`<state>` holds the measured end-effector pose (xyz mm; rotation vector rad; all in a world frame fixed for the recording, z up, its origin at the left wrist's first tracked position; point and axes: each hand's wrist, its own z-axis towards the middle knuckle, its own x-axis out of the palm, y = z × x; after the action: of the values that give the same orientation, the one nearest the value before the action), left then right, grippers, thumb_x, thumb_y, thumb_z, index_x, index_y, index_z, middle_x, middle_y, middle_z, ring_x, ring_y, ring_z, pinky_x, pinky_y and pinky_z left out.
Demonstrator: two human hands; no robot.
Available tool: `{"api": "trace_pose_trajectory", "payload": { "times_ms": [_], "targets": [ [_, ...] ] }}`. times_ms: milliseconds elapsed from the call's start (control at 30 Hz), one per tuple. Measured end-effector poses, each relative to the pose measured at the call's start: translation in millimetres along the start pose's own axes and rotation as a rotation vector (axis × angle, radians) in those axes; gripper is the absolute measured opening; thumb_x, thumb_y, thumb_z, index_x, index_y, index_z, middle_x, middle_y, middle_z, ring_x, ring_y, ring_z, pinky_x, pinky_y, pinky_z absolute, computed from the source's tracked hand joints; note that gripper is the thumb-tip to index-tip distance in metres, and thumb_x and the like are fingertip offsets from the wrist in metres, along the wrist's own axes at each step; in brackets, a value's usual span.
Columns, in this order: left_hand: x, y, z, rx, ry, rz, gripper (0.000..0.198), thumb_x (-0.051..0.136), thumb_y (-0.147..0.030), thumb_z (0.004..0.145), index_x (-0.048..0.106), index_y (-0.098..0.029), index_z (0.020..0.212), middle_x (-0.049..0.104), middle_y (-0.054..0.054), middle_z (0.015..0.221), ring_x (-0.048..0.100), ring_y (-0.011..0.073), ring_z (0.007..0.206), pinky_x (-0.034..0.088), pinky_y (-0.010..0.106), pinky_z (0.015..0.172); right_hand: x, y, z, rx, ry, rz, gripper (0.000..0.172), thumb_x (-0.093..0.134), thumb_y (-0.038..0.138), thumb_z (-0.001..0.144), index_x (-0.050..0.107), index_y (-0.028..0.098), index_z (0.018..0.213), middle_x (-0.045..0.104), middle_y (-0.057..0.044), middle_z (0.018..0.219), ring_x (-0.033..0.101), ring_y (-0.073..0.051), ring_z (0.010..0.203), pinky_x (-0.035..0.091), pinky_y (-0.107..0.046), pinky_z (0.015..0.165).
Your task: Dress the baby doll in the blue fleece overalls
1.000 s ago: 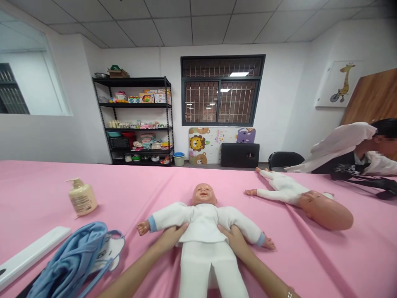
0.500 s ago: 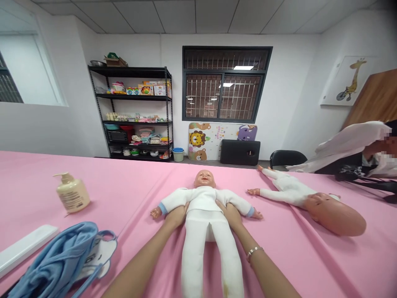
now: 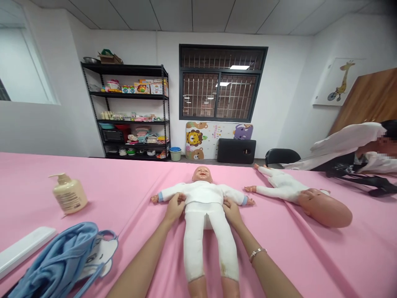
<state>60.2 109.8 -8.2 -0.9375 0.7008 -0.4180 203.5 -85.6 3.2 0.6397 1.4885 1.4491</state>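
Left hand (image 3: 173,207): fingers bent at the white top (image 3: 203,193)'s side; pinch unclear.
Right hand (image 3: 231,211): likewise, opposite side.
Doll (image 3: 202,175): face up, lower centre of frame.
Progress: top on, both sleeves (image 3: 173,191) filled; what remains cannot be told.

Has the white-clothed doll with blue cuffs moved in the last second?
Yes, forward: the white-clothed doll with blue cuffs now has its head nearer the far edge of the pink cloth-covered table.
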Motion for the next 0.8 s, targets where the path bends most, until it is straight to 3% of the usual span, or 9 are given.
{"api": "trace_pose_trajectory", "payload": {
  "times_ms": [100, 267, 367, 500, 567, 700, 800],
  "targets": [
    [2.3, -3, -3, 0.084, 0.166, -0.157, 0.019, 0.049, -0.015, 0.068, 0.047, -0.017, 0.087, 0.055, 0.002, 0.088, 0.053, 0.0166, 0.083, 0.043, 0.027, 0.077, -3, -6, -10, -0.044, 0.031, 0.047, 0.037, 0.057, 0.025, 0.061, 0.061, 0.011, 0.096, 0.063, -0.009, 0.094, 0.057, -0.024, 0.092, 0.046, -0.027, 0.074],
    [-1.4, -4, -4, 0.075, 0.263, -0.250, 0.029, 0.050, -0.013, 0.064, 0.045, -0.017, 0.092, 0.051, 0.004, 0.095, 0.051, 0.0173, 0.090, 0.042, 0.027, 0.079, -6, -18, -18, -0.114, 0.033, 0.081, 0.043, 0.056, 0.035, 0.063, 0.059, 0.014, 0.099, 0.062, -0.009, 0.097, 0.057, -0.024, 0.092, 0.046, -0.029, 0.078],
    [-1.4, 0, -1, 0.099, 0.151, -0.136, 0.016, 0.044, -0.016, 0.066, 0.047, -0.016, 0.082, 0.052, 0.002, 0.082, 0.049, 0.0163, 0.079, 0.040, 0.027, 0.072, -7, -29, -14, -0.134, -0.002, 0.083, 0.037, 0.052, 0.041, 0.066, 0.060, 0.014, 0.090, 0.063, -0.010, 0.090, 0.058, -0.024, 0.085, 0.045, -0.031, 0.078],
    [0.2, 5, 2, 0.114, -0.073, -0.003, 0.010, 0.035, -0.017, 0.067, 0.044, -0.017, 0.070, 0.045, -0.001, 0.067, 0.042, 0.0155, 0.066, 0.034, 0.027, 0.063, -7, -44, -7, -0.158, -0.231, 0.018, 0.038, 0.043, 0.045, 0.075, 0.055, 0.014, 0.093, 0.062, -0.008, 0.083, 0.057, -0.021, 0.076, 0.044, -0.031, 0.075],
    [0.6, 5, 2, 0.100, -0.089, 0.002, 0.012, 0.033, -0.017, 0.069, 0.044, -0.017, 0.070, 0.044, -0.001, 0.065, 0.042, 0.0154, 0.064, 0.034, 0.027, 0.062, -6, -49, -5, -0.190, -0.254, -0.046, 0.036, 0.041, 0.045, 0.077, 0.055, 0.015, 0.092, 0.062, -0.007, 0.080, 0.056, -0.020, 0.072, 0.043, -0.029, 0.069],
    [1.3, 4, -1, 0.039, -0.023, 0.020, 0.019, 0.034, -0.026, 0.080, 0.047, -0.017, 0.069, 0.049, -0.001, 0.065, 0.046, 0.0161, 0.064, 0.035, 0.027, 0.063, -2, -51, -3, -0.278, -0.026, -0.094, 0.029, 0.043, 0.040, 0.076, 0.056, 0.015, 0.082, 0.062, -0.005, 0.077, 0.055, -0.018, 0.068, 0.041, -0.027, 0.064],
    [1.2, 0, -3, 0.028, -0.022, 0.046, 0.028, 0.036, -0.036, 0.085, 0.046, -0.017, 0.067, 0.049, -0.001, 0.063, 0.047, 0.0165, 0.063, 0.034, 0.027, 0.061, -3, -53, -3, -0.226, -0.104, -0.023, 0.029, 0.043, 0.041, 0.076, 0.055, 0.016, 0.084, 0.061, -0.004, 0.076, 0.055, -0.017, 0.067, 0.041, -0.026, 0.062]
  ]
}}
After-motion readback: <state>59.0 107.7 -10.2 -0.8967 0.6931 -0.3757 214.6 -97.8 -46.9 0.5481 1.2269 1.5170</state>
